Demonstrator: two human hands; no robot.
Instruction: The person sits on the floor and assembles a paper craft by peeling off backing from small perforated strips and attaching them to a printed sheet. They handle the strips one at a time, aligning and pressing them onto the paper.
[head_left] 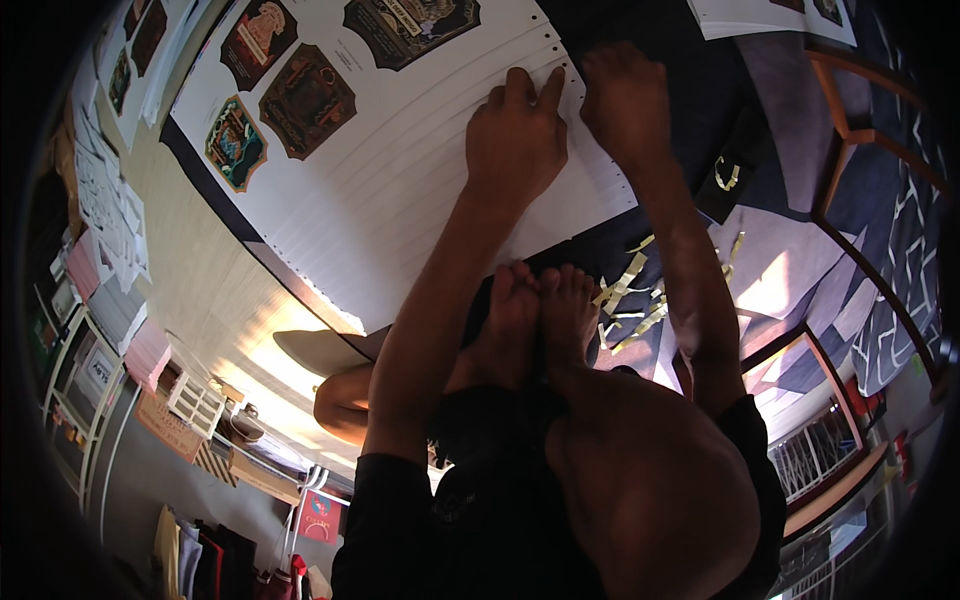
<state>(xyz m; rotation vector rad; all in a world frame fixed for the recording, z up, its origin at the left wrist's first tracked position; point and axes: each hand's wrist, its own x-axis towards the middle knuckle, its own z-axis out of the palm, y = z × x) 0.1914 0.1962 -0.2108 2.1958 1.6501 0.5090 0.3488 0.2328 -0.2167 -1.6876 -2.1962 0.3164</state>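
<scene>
A large white printed sheet [400, 210] lies under my hands, with a row of small dark dots along its right edge. Shield-shaped colour prints, among them a dark brown one [308, 100] and a teal one [236, 145], cover its left part. My left hand [515, 145] rests on the sheet near that edge, index and middle fingers stretched and apart. Just beyond the edge, my right hand [628, 110] is closed, its fingers curled and pressed together. Whatever it grips, if anything, is hidden by the fingers and shadow.
Pale yellow torn strips [630, 275] lie scattered beside my bare feet [565, 300]. More strips sit on a small black piece [728, 175] at the right. Another printed sheet [775, 18] is at the far right. A wooden frame [850, 130] stands beyond the patterned cloth.
</scene>
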